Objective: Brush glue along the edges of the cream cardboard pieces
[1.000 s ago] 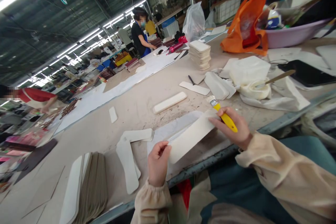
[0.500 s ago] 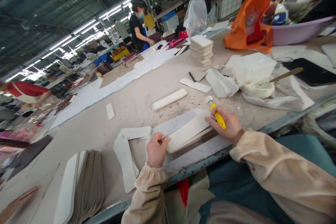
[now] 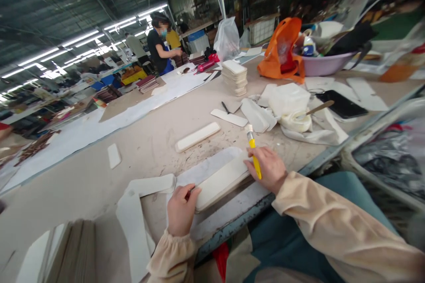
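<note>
Factory benches run back under strip lights, and your broad worktop (image 3: 149, 150) is marked with dark specks near your hands. Your left hand (image 3: 181, 210) pinches the near left end of a stack of white rounded strips (image 3: 222, 179) between thumb and fingers. Your right hand (image 3: 268, 168) steadies the far right end, its fingers curled round a yellow-handled brush (image 3: 254, 159), bristles up and off the strips. Under the stack lies a pale sheet (image 3: 209, 164).

Judging by the piles, you seem partway through: strips are gathered between your hands, while loose overlapping strips (image 3: 133, 225) lie by your left wrist and a leaning row of strips (image 3: 73, 252) sits farther left. Whether any strip is coated, you cannot tell.

Beyond the sheet rests another low strip stack (image 3: 198, 136), then a taller one (image 3: 235, 79). On your right, crumpled white plastic (image 3: 288, 97), a wooden stick (image 3: 320, 107) and a dark phone (image 3: 341, 104) crowd your reach; an orange bag (image 3: 282, 53) and purple basin (image 3: 327, 64) stand behind.
</note>
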Available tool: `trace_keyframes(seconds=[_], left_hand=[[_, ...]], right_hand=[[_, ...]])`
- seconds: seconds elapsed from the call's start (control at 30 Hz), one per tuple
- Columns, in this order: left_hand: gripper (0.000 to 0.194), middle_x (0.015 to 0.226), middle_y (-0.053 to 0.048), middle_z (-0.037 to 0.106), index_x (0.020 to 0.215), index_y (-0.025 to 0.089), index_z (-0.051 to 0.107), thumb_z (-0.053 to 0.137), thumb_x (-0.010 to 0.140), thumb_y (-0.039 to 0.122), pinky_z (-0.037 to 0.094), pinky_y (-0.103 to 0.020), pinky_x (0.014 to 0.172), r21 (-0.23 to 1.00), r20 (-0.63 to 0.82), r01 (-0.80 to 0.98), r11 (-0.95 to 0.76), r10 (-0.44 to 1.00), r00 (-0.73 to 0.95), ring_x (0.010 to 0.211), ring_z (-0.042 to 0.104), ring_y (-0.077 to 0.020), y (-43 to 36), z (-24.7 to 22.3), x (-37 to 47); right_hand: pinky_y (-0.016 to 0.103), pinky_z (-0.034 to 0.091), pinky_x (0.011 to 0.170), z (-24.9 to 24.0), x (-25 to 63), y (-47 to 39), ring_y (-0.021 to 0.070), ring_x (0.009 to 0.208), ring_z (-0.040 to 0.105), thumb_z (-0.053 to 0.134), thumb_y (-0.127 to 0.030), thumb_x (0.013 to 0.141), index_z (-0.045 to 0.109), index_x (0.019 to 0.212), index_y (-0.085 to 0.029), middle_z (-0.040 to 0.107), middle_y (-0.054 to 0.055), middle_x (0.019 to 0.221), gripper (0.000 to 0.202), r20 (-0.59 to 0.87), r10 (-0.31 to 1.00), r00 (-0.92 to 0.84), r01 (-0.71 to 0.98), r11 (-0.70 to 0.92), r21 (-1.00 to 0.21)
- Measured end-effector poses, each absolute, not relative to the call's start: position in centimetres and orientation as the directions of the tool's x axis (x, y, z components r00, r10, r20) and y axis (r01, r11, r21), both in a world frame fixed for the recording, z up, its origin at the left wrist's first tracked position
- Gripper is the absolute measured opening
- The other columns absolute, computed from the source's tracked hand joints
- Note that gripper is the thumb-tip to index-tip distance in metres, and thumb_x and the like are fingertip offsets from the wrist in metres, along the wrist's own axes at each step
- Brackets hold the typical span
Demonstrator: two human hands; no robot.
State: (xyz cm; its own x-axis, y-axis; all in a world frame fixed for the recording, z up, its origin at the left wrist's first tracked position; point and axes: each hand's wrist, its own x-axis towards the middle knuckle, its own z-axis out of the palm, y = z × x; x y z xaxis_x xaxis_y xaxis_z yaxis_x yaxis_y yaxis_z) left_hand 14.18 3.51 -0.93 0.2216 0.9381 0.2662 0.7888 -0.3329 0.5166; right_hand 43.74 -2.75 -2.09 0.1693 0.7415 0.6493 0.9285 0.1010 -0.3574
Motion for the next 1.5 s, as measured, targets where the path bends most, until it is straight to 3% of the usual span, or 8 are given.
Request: trace_keyframes(seconds=[0.17,0.27,0.4,0.8,1.0,1.17,1.37,1.5], left_hand=[[0.028,0.083,-0.003,0.071,0.086,0.023,0.075,0.059,0.08,0.046,0.05,-0.028,0.071,0.48,0.336,0.778,-0.404,0.905,0.263,0.074,0.065,-0.0182,3.8,-1.3,13.8],[0.032,0.083,-0.004,0.07,0.087,0.023,0.075,0.058,0.08,0.05,0.051,-0.029,0.069,0.447,0.373,0.776,-0.446,0.881,0.291,0.071,0.065,-0.0183,3.9,-1.7,13.6],[0.039,0.084,-0.006,0.068,0.09,0.021,0.076,0.056,0.082,0.054,0.052,-0.028,0.068,0.427,0.417,0.757,-0.495,0.851,0.321,0.069,0.065,-0.0178,4.1,-2.4,13.3],[0.035,0.087,-0.007,0.067,0.092,0.021,0.077,0.056,0.085,0.049,0.052,-0.029,0.073,0.336,0.472,0.779,-0.53,0.81,0.347,0.074,0.065,-0.0191,4.1,-2.7,13.3],[0.042,0.091,-0.011,0.066,0.093,0.017,0.077,0.051,0.089,0.05,0.053,-0.03,0.076,0.22,0.531,0.781,-0.584,0.744,0.407,0.083,0.065,-0.0216,4.4,-2.7,13.0],[0.04,0.095,-0.012,0.065,0.096,0.016,0.076,0.05,0.091,0.045,0.053,-0.034,0.079,0.179,0.541,0.756,-0.63,0.705,0.46,0.085,0.065,-0.0218,4.7,-2.8,12.9],[0.033,0.097,-0.011,0.064,0.097,0.016,0.074,0.052,0.091,0.039,0.053,-0.034,0.081,0.144,0.554,0.742,-0.654,0.675,0.488,0.089,0.063,-0.0221,4.6,-3.0,13.0],[0.032,0.098,-0.012,0.064,0.098,0.015,0.074,0.052,0.091,0.037,0.054,-0.035,0.081,0.141,0.573,0.723,-0.677,0.651,0.498,0.09,0.063,-0.0223,4.7,-3.0,13.2]], right_hand=[[0.043,0.044,0.102,-1.9,40.5,-3.3,0.0237,0.12,0.054,0.052,-0.025,0.093,0.056,0.09,-0.02,0.066,0.009,0.113,0.007,0.764,0.641,-0.071,0.899,0.373,-0.23],[0.043,0.038,0.11,-3.1,37.6,-3.4,0.0225,0.127,0.051,0.055,-0.037,0.093,0.059,0.092,-0.02,0.063,0.008,0.124,0.017,0.744,0.629,-0.225,0.832,0.521,-0.189],[0.044,0.034,0.113,-4.5,35.8,-3.2,0.0237,0.129,0.048,0.062,-0.052,0.087,0.061,0.095,-0.02,0.062,0.009,0.125,0.033,0.645,0.708,-0.287,0.826,0.523,-0.207],[0.056,0.038,0.107,-4.9,42.4,-4.2,0.0299,0.122,0.053,0.054,-0.042,0.092,0.053,0.095,-0.019,0.066,0.015,0.111,0.024,0.649,0.761,0.013,0.913,0.256,-0.319],[0.044,0.054,0.086,-5.5,43.6,-3.4,0.0264,0.102,0.064,0.058,-0.039,0.09,0.045,0.098,-0.022,0.065,0.013,0.111,0.023,0.595,0.736,0.324,0.813,0.106,-0.573],[0.038,0.052,0.089,-5.5,43.1,-3.1,0.0224,0.107,0.063,0.057,-0.03,0.089,0.045,0.095,-0.024,0.065,0.008,0.114,0.015,0.555,0.764,0.329,0.737,0.16,-0.657],[0.041,0.053,0.083,-5.6,43.3,-2.5,0.0256,0.097,0.067,0.061,-0.036,0.083,0.045,0.098,-0.024,0.066,0.008,0.114,0.025,0.412,0.778,0.474,0.625,0.032,-0.78],[0.043,0.05,0.087,-5.3,43.6,-2.4,0.0255,0.102,0.064,0.062,-0.035,0.081,0.046,0.095,-0.025,0.066,0.006,0.109,0.024,0.455,0.763,0.459,0.611,0.1,-0.785]])
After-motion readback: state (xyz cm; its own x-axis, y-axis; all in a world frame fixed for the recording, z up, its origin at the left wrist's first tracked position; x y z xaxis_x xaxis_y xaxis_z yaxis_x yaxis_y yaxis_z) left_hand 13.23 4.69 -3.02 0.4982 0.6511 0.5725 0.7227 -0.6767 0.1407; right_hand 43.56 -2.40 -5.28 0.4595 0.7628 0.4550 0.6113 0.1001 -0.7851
